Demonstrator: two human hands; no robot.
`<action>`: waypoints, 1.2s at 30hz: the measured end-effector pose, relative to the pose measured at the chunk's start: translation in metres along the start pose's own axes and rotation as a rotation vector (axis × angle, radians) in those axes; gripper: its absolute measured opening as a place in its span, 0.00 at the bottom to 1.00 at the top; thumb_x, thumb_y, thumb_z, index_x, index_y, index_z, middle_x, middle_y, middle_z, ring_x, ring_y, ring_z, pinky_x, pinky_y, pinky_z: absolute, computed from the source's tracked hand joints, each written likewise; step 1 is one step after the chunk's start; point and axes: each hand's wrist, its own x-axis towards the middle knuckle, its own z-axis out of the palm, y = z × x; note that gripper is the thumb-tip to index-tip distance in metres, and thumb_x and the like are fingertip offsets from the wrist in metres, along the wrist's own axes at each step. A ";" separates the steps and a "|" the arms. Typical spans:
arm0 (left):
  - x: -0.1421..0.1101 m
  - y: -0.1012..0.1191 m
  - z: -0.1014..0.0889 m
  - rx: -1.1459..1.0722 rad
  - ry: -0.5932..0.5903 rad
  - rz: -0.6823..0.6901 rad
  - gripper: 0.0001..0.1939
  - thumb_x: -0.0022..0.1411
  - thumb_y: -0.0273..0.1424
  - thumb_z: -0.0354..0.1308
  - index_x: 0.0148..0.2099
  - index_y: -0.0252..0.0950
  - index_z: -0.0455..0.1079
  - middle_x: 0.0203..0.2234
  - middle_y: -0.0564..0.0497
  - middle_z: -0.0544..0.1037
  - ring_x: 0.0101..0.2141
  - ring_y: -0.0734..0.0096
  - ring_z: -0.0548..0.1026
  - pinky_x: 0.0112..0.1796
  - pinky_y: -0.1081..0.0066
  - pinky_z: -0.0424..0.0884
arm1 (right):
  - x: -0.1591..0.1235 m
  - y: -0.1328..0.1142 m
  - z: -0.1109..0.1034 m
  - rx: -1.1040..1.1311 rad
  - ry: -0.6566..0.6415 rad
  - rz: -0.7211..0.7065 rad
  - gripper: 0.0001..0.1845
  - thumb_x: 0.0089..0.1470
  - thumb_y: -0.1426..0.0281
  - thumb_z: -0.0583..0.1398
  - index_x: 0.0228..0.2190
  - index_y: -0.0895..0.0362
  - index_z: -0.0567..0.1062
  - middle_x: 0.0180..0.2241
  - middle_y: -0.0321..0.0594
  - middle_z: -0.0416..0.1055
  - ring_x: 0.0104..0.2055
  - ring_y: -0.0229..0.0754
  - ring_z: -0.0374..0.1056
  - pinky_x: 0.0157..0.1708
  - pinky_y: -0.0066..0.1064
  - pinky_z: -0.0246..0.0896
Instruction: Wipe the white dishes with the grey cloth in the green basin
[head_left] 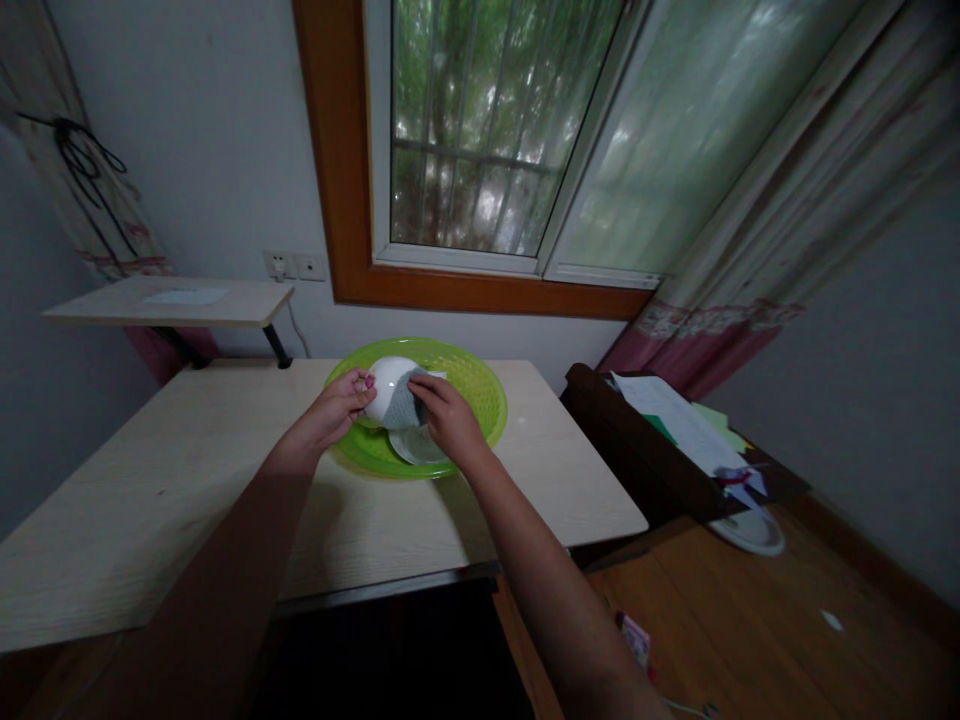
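A white bowl point(389, 374) is tilted up over the green basin point(491, 395) on the table. My left hand point(339, 408) pinches its left rim between thumb and fingers. On the bowl's right side lies a grey cloth point(405, 405), which my right hand point(450, 415) grips and presses against the surface. Below the bowl, a pale dish point(417, 447) rests inside the basin, partly covered by the cloth and my right hand.
The light wooden table point(225, 430) carries a small raised shelf point(172, 298) at the left back. Right of the table stands a dark brown piece of furniture point(637, 440) with papers point(675, 420) on top. Behind is a barred window point(495, 130).
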 end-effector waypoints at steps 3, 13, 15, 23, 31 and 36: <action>0.000 0.001 0.000 -0.018 0.029 0.022 0.21 0.47 0.29 0.73 0.41 0.35 0.67 0.31 0.54 0.72 0.31 0.75 0.71 0.30 0.78 0.67 | 0.001 0.003 0.002 -0.067 0.025 0.065 0.26 0.58 0.80 0.55 0.55 0.55 0.75 0.56 0.48 0.71 0.59 0.49 0.65 0.61 0.45 0.63; 0.003 0.000 -0.003 -0.077 0.082 0.090 0.21 0.49 0.32 0.73 0.42 0.35 0.69 0.34 0.53 0.73 0.32 0.75 0.71 0.31 0.77 0.67 | 0.001 -0.002 -0.004 -0.044 0.001 0.078 0.18 0.53 0.80 0.58 0.43 0.56 0.80 0.45 0.46 0.76 0.49 0.49 0.68 0.55 0.43 0.66; 0.005 -0.001 -0.005 -0.111 0.089 0.106 0.20 0.49 0.32 0.73 0.41 0.35 0.69 0.35 0.53 0.73 0.34 0.75 0.71 0.33 0.77 0.68 | 0.002 -0.001 -0.004 -0.051 0.040 0.102 0.18 0.53 0.80 0.57 0.43 0.56 0.80 0.44 0.47 0.76 0.48 0.49 0.68 0.54 0.43 0.65; 0.013 0.006 -0.013 -0.166 0.224 0.230 0.23 0.46 0.31 0.74 0.42 0.35 0.68 0.37 0.52 0.74 0.36 0.75 0.73 0.37 0.77 0.70 | 0.005 0.004 -0.013 -0.055 0.144 0.248 0.17 0.51 0.80 0.55 0.39 0.59 0.80 0.40 0.46 0.77 0.46 0.49 0.68 0.52 0.40 0.63; 0.014 0.046 -0.018 0.218 0.207 0.156 0.23 0.44 0.33 0.71 0.41 0.37 0.65 0.30 0.54 0.77 0.29 0.72 0.74 0.30 0.75 0.69 | 0.005 0.020 -0.030 -0.262 0.009 0.392 0.16 0.52 0.80 0.54 0.36 0.60 0.80 0.38 0.46 0.78 0.44 0.48 0.68 0.50 0.36 0.60; 0.017 0.048 -0.023 0.590 0.109 0.126 0.26 0.44 0.39 0.71 0.44 0.36 0.68 0.32 0.51 0.80 0.31 0.65 0.77 0.34 0.68 0.71 | 0.008 0.032 -0.040 -0.407 -0.197 0.476 0.17 0.54 0.80 0.54 0.37 0.59 0.81 0.40 0.46 0.79 0.45 0.46 0.71 0.49 0.32 0.60</action>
